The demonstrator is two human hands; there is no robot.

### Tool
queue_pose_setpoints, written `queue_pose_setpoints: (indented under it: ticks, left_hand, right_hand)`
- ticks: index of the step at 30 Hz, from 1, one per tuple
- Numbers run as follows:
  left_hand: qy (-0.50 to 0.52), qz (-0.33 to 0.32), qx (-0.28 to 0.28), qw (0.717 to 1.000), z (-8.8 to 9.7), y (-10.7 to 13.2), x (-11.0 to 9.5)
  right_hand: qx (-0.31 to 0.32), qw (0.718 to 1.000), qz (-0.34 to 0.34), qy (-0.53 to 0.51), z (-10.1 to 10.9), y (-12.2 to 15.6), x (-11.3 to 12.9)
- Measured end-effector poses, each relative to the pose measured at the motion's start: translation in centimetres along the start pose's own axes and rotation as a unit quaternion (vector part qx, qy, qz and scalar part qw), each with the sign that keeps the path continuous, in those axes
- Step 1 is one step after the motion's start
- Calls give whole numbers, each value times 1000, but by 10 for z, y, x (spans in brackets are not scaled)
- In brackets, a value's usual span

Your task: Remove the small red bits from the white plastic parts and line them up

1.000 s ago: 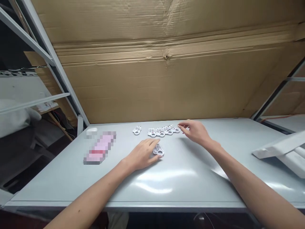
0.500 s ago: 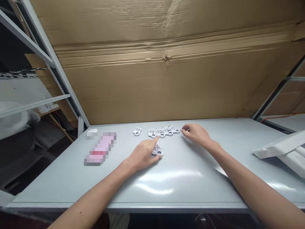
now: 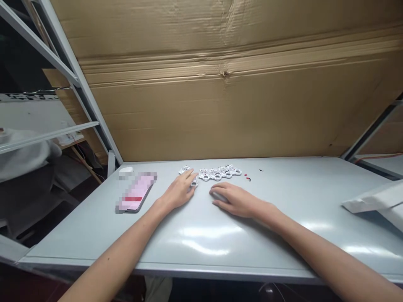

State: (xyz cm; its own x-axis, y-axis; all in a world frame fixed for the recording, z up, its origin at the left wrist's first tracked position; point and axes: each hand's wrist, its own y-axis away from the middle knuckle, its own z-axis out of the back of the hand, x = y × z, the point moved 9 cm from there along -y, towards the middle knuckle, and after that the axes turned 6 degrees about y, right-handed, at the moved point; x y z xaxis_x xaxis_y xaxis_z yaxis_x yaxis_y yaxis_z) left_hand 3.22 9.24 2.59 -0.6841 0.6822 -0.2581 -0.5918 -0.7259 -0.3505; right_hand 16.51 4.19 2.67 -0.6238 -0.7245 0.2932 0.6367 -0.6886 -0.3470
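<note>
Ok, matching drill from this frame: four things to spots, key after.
Things: 1 left hand; 2 right hand; 3 pixelated pink item; 4 red and black bits.
Places: A right of the white pieces; B touching a white piece; C beside a small white object; D flat on the table below the pieces.
Pairs: 1B, 2D, 3C, 4A.

A row of small white perforated plastic pieces is lying across the far side of the pale grey table, and the person's left hand and right hand are blocking the middle. A blurred pink flat object is narrowing the left, while white foam slabs are jutting in at right. Free room is stretching along the near edge and far right.
</note>
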Motion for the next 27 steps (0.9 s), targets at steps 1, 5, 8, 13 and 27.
queue_pose_setpoints:
  ticks: [1, 5, 8, 13, 27]
  left_hand:
    - [-9, -6, -3, 1000, 3, 0, -4]
    - [-37, 6, 33, 999, 9, 3, -17]
    - [-56, 48, 83, 994, 3, 8, -15]
    - [-38, 65, 101, 992, -11, 12, -4]
    - [4, 59, 117, 991, -23, 3, 17]
  right_hand:
    - [4, 1000, -1, 2, 0, 0, -1]
    - [18, 1000, -6, 7, 3, 1, -1]
    - [27, 1000, -8, 11, 3, 2, 0]
    - [60, 998, -16, 22, -1, 2, -1]
    - [36, 999, -8, 30, 1, 3, -1]
